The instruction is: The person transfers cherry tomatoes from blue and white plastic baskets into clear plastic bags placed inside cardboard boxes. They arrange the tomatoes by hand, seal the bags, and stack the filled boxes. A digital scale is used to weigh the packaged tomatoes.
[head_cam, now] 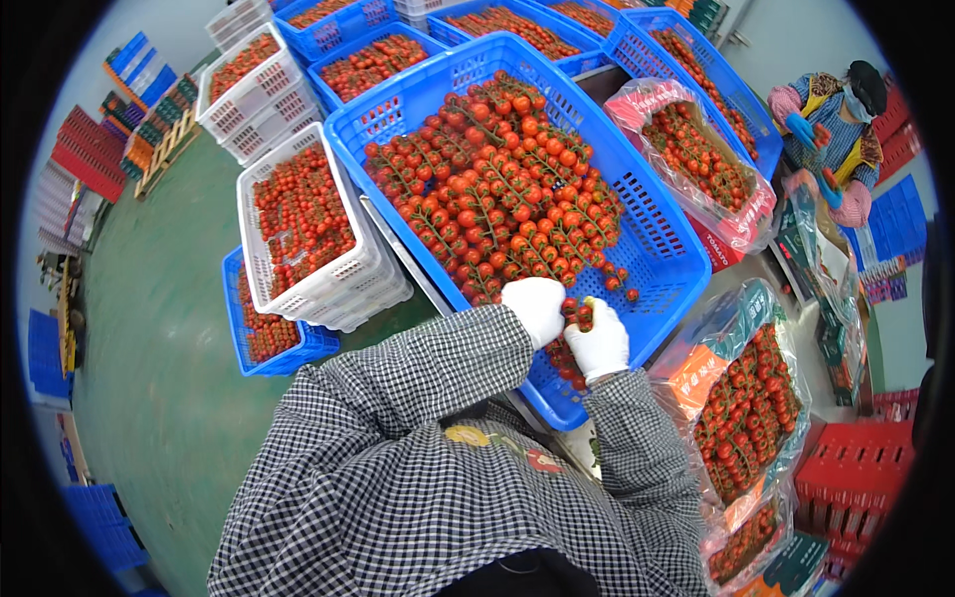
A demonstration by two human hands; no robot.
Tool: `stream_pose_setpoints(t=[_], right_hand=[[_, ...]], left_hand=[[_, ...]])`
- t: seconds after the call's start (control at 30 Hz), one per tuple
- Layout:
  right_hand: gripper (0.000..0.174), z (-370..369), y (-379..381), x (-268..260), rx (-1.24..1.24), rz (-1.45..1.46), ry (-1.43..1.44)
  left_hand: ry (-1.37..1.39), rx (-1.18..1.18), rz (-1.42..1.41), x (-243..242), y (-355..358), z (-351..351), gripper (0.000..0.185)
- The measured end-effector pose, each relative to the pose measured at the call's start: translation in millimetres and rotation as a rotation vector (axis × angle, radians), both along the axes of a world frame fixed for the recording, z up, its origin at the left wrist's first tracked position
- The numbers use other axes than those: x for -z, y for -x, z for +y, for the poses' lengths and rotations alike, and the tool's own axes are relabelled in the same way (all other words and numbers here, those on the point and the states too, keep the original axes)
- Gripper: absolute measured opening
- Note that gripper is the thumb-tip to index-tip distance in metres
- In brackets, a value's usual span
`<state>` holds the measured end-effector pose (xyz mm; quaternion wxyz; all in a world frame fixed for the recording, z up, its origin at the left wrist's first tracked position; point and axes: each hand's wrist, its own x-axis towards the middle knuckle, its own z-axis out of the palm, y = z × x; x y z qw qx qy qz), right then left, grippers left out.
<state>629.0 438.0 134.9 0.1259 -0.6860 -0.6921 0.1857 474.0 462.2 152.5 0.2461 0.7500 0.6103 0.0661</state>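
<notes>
Both of my hands wear white gloves and meet low over the near end of a large blue plastic crate (675, 298). Between them is a small truss of cherry tomatoes (579, 313). My right hand (601, 342) grips it with thumb and fingers. Curled against its other side is my left hand (534, 310), its fingertips mostly hidden. A heap of red cherry tomatoes on green vines (500, 194) fills the crate's far and left parts. More tomatoes lie below my hands in the near corner, and the blue floor of the crate shows at right.
At right stand a plastic-lined carton of tomatoes (750, 410) and a red carton (712, 242). Stacked white crates (373, 276) flank the left side. Further blue crates (440, 30) stand beyond. A co-worker (835, 142) in blue gloves holds tomatoes at far right.
</notes>
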Motion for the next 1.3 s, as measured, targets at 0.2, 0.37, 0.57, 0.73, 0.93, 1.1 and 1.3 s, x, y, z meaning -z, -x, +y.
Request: stream_pose_setpoints(t=[0.2,0.37,0.57,0.73,0.93,1.1,1.3], right_hand=[[0.049,1,-19,18,0.111,0.044,0.291],[0.039,49,-23,8,0.164,-0.124,0.095],[0.069,163,-19,14,-0.075,-0.066,-0.006],[0.071,193,-26,27,-0.148,-0.011,0.228],[0.063,170,-60,22,0.156,0.704,0.12],[0.05,106,-141,-46,0.416,1.723,0.134],[0.059,14,-276,-117,0.366,1.578,-0.317]], left_hand=[[0.413,0.481,0.39,-7,-17,0,0.023],[0.438,0.712,0.236,-33,-11,-11,0.046],[0.108,0.69,-0.261,-38,33,-19,0.043],[-0.229,0.461,-0.15,-50,90,49,0.042],[-0.232,0.467,0.257,-36,118,156,0.083],[-0.188,0.668,0.365,-4,116,190,0.098],[-0.204,0.786,0.181,-9,117,242,0.086]])
